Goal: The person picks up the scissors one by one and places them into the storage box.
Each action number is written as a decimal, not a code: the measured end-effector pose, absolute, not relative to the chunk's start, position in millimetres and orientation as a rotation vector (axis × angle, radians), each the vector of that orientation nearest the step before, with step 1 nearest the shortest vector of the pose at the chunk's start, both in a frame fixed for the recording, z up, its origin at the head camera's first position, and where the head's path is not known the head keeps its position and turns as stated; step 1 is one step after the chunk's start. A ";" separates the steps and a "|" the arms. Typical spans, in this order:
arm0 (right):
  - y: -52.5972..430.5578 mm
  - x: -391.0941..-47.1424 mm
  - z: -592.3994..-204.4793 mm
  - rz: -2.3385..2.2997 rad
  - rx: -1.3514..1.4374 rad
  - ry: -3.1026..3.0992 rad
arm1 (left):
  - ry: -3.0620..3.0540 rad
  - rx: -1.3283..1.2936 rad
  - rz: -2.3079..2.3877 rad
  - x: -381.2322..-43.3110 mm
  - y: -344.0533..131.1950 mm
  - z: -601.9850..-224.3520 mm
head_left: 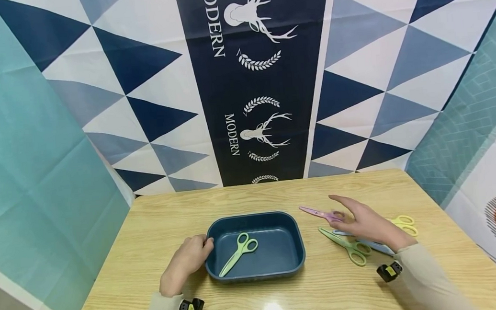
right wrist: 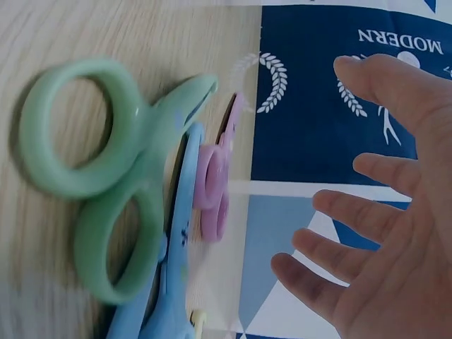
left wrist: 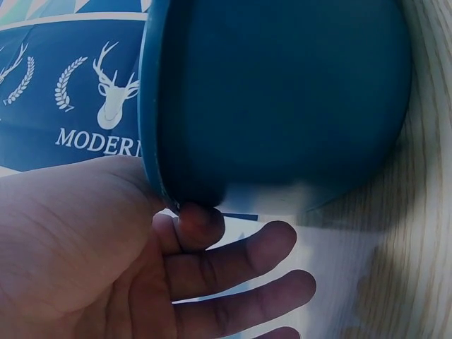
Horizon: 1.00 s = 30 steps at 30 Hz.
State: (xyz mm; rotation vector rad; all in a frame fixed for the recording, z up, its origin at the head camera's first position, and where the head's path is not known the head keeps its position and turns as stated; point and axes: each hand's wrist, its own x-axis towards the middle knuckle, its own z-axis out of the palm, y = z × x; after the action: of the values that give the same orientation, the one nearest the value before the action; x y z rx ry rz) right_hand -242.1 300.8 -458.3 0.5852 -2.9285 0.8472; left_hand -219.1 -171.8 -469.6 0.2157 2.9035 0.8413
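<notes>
A dark blue rectangular tray (head_left: 276, 249) sits on the table with green scissors (head_left: 231, 261) lying inside it. My left hand (head_left: 188, 255) pinches the tray's left rim between thumb and forefinger, the other fingers spread below. Over to the right, my right hand (head_left: 367, 222) hovers with fingers apart, holding nothing. Around and beneath it lie pink scissors (head_left: 314, 212), a second green pair (head_left: 345, 244), blue scissors (head_left: 377, 247) and yellow scissors (head_left: 404, 221). The hand partly hides the blue and yellow pairs. In the right wrist view, the green handles (right wrist: 134, 155) are nearest.
The wooden table (head_left: 158, 228) ends at the back against a patterned cloth (head_left: 257, 101). Teal cloth (head_left: 37, 165) hangs on the left side, and another sheet (head_left: 488, 133) hangs on the right.
</notes>
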 end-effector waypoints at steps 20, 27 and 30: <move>324.4 -243.3 -455.8 0.780 0.634 -2.988 | 2.903 0.212 0.847 -219.1 -171.2 -470.7; 325.4 -251.2 -464.3 0.797 0.610 -3.000 | 2.895 0.216 0.863 -219.1 -171.1 -470.4; 326.3 -256.2 -467.0 0.802 0.586 -3.010 | 2.896 0.214 0.863 -219.1 -171.0 -469.9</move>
State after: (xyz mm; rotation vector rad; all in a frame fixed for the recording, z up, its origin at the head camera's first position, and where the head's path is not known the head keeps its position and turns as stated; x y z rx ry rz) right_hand -256.2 326.3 -467.0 0.5863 -3.0102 0.8020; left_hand -219.1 -171.0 -469.9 0.2136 2.8955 0.8634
